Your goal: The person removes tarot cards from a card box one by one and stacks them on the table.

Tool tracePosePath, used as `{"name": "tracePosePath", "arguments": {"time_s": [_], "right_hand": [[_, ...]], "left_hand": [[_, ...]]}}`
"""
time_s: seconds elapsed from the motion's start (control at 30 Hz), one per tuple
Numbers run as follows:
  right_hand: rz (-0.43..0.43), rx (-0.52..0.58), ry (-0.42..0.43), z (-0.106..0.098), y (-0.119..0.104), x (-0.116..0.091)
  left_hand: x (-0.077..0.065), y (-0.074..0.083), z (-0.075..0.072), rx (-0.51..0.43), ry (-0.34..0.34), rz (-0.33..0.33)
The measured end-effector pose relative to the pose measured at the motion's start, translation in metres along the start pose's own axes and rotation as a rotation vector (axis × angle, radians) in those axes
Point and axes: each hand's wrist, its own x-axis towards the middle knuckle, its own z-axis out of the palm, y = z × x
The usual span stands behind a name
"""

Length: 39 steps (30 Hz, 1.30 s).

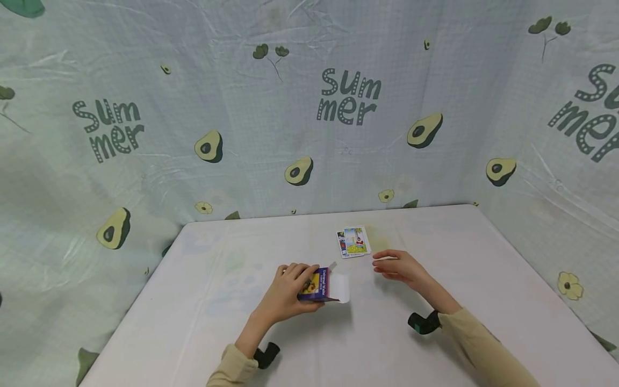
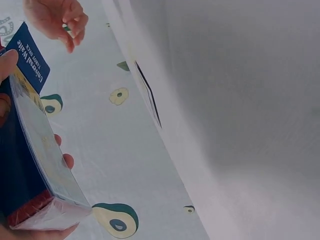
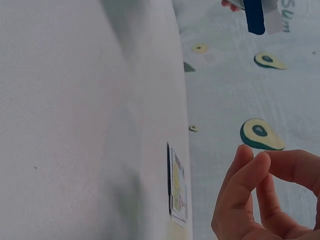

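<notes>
My left hand [image 1: 288, 293] grips a tarot deck box [image 1: 321, 285] above the table, fingers over its top and thumb along the near side. White flaps [image 1: 340, 288] stick out at its right end. In the left wrist view the box [image 2: 20, 160] shows a dark blue side and a blue flap [image 2: 33, 62] printed "Universal Waite". Just right of the small pile of tarot cards [image 1: 357, 241], my right hand [image 1: 403, 270] hovers with loosely bent fingers and holds nothing. The right wrist view shows its thumb and index fingertip close together. A picture card lies face up on the pile.
The cards lie toward the far side of the white-covered table [image 1: 203, 301]. Behind and beside it hangs a sheet [image 1: 261, 118] printed with avocados and "summer". Black wrist cameras [image 1: 423, 323] sit below both wrists.
</notes>
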Motion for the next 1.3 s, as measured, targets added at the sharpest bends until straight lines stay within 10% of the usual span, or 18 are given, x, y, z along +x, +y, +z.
{"name": "tracePosePath", "arguments": {"time_s": [1.3], "right_hand": [[-0.072, -0.035, -0.1, -0.015, 0.006, -0.036]], "left_hand": [[0.018, -0.037, 0.004, 0.101, -0.085, -0.028]]}}
